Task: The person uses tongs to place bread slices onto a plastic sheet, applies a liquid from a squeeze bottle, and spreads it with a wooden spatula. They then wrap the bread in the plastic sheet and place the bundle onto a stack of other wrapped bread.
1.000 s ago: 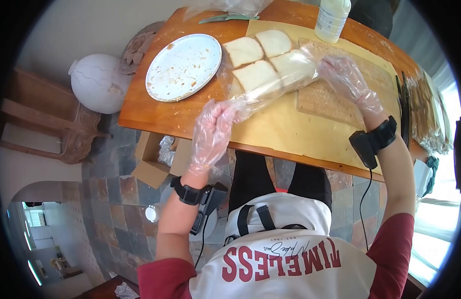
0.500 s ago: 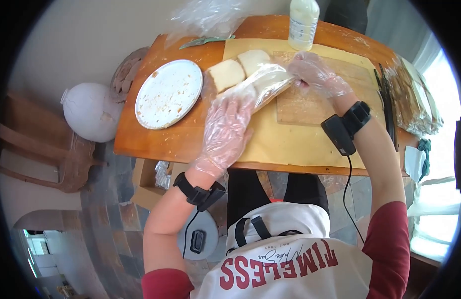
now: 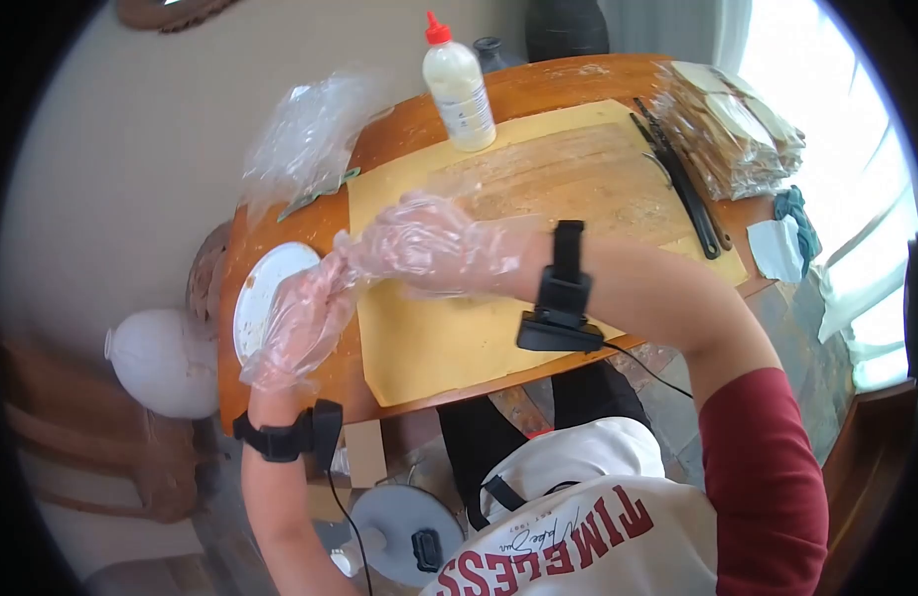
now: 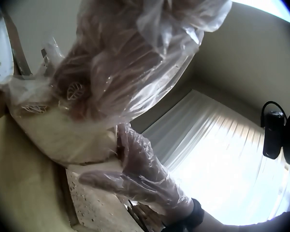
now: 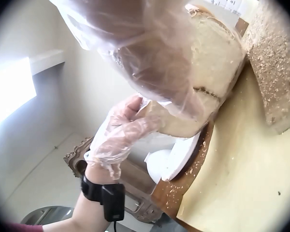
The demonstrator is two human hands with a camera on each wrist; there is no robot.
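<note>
Both hands wear clear plastic gloves and meet above the table's left part in the head view. My left hand (image 3: 305, 313) grips one end of the bagged bread (image 5: 215, 53), its thumb and fingers pinching the edge in the right wrist view. My right hand (image 3: 414, 243) holds the same bread from the other side, its thumb (image 4: 104, 181) along the underside in the left wrist view. Thick pale slices lie side by side inside the clear bag, which has a leaf-like print (image 4: 75, 91). In the head view the hands hide the bread.
A white plate (image 3: 248, 316) with crumbs sits at the left edge. A crumb-covered wooden board (image 3: 598, 189) lies on yellow paper (image 3: 439, 348). Behind stand a red-capped bottle (image 3: 464, 104) and loose clear bags (image 3: 310, 129). Black-handled tools (image 3: 687, 194) and stacked wrapped packs (image 3: 737, 129) are at right.
The bread has been lifted off the paper and carried left, over beside the plate. My right hand has crossed left to meet my left hand. The head view has turned too.
</note>
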